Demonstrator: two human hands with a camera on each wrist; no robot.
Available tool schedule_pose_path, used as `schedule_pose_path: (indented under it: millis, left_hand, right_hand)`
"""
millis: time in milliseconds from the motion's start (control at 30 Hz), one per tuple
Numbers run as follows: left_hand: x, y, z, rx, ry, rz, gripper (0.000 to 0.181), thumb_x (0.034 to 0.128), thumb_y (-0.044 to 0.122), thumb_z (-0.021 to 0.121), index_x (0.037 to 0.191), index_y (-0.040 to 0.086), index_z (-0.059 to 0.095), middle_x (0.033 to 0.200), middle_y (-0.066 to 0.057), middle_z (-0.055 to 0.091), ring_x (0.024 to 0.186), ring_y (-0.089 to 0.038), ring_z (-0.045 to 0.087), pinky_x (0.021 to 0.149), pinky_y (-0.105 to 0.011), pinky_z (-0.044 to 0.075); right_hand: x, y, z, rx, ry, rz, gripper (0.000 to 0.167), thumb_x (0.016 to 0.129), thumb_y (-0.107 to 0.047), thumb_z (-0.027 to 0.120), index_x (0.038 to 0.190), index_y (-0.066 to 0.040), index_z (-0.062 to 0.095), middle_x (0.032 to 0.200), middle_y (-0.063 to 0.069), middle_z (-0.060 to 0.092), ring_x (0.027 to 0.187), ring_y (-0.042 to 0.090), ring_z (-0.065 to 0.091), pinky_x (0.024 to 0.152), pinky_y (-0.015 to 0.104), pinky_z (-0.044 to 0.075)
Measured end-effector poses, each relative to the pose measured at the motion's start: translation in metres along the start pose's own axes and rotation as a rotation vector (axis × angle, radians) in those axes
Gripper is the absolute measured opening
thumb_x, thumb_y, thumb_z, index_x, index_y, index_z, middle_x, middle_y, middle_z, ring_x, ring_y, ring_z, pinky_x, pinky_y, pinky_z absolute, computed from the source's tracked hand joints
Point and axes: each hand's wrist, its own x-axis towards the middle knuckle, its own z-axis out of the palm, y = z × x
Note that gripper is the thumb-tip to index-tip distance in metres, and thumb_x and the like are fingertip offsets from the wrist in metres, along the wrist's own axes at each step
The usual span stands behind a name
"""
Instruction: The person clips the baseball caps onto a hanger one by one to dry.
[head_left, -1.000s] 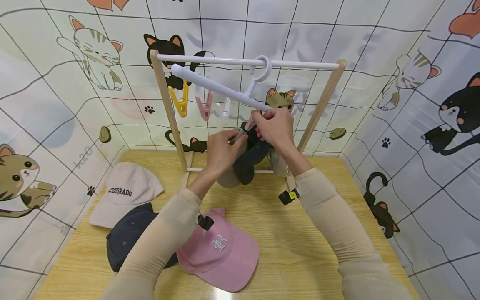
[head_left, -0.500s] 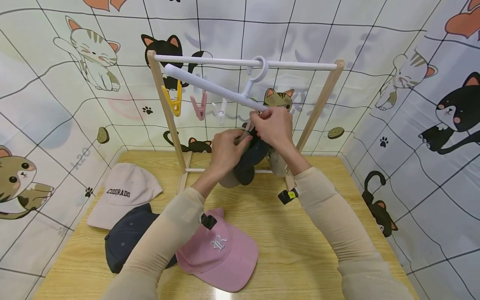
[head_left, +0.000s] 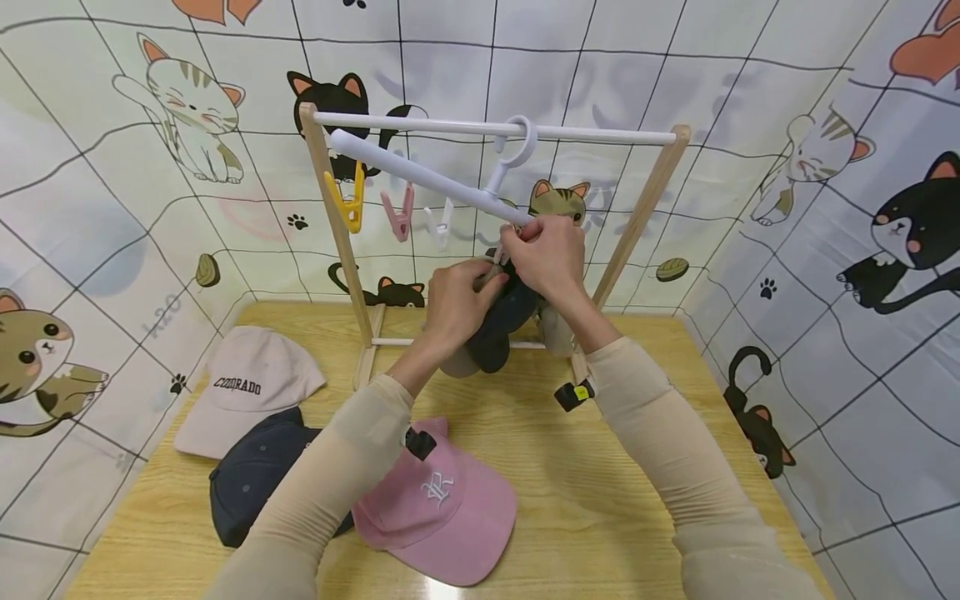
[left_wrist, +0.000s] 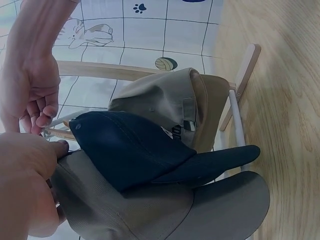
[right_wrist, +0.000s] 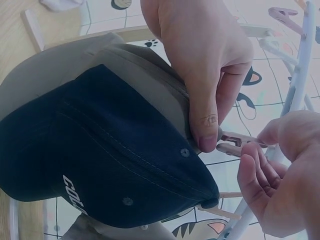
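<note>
"Hanger (head_left: pixel 420 171), in the head view: how does it sit?"

"Hooked over the top bar of the rack (head_left: pixel 642 210), one end raised, the other slanting down to the right hand (head_left: pixel 551 257). A yellow clip (head_left: pixel 352 215), a pink clip (head_left: pixel 401 227) and a white clip (head_left: pixel 441 227) dangle under the raised end."

"And the left hand (head_left: pixel 456 304)?"

"Just beside the right one, thumb and fingers pinching the grey cap (head_left: pixel 459 363). That cap is below the hanger, next to a navy cap (head_left: pixel 508 317), with a beige cap (head_left: pixel 555 329) farther right."

"Anything on the worktop (head_left: pixel 600 467)?"

"A pale COLORADO cap (head_left: pixel 247 387), a dark cap (head_left: pixel 251 479) partly behind the left sleeve, and a pink cap (head_left: pixel 450 517) nearest the viewer."

"Now the left wrist view."

"The left hand has the crown end of the grey cap at the lower left. The navy cap lies against it, both brims pointing the same way; the beige cap is behind them."

"And the right wrist view?"

"The left thumb presses the grey cap's edge. The right hand pinches a pale clip (right_wrist: pixel 246 138), its tip touching or just beside that thumb."

"Is it gripping the cap?"

"I can't tell; the thumb covers the spot. White letters show on the navy cap in front."
</note>
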Motion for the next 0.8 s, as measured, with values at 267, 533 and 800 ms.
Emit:
schedule_pose_path:
  millis: [267, 533, 800]
  left_hand:
    - [-0.0006, 0.0004, 0.0014, 0.024, -0.013, 0.001, 0.022, 0.1075, 0.026, 0.08, 0.095, 0.008, 0.084, 0.08, -0.009, 0.077, 0.063, -0.027, 0.068, 0.06, -0.029, 0.036]
    - [0.0013, 0.0032, 0.0013, 0.026, -0.005, 0.028, 0.028, 0.1078, 0.024, 0.079, 0.085, 0.007, 0.078, 0.072, -0.009, 0.068, 0.057, -0.026, 0.06, 0.06, -0.028, 0.03]
    - [0.0016, 0.0037, 0.0016, 0.033, 0.025, 0.056, 0.019, 0.1069, 0.023, 0.08, 0.099, 0.007, 0.086, 0.087, -0.009, 0.081, 0.06, -0.026, 0.066, 0.06, -0.029, 0.035]
  right_hand:
    - [0.0015, 0.0009, 0.0029, -0.02, 0.013, -0.011, 0.038, 0.102, -0.034, 0.073, 0.075, -0.006, 0.077, 0.068, 0.009, 0.072, 0.075, 0.036, 0.069, 0.071, 0.036, 0.043]
    - [0.0026, -0.0003, 0.003, -0.039, 0.007, -0.009, 0.036, 0.102, -0.034, 0.072, 0.083, -0.004, 0.079, 0.079, 0.015, 0.077, 0.08, 0.038, 0.071, 0.075, 0.039, 0.046]
    - [0.0034, -0.0012, 0.0026, -0.032, 0.012, -0.012, 0.035, 0.102, -0.032, 0.072, 0.081, -0.004, 0.079, 0.076, 0.013, 0.076, 0.075, 0.035, 0.068, 0.071, 0.035, 0.042]
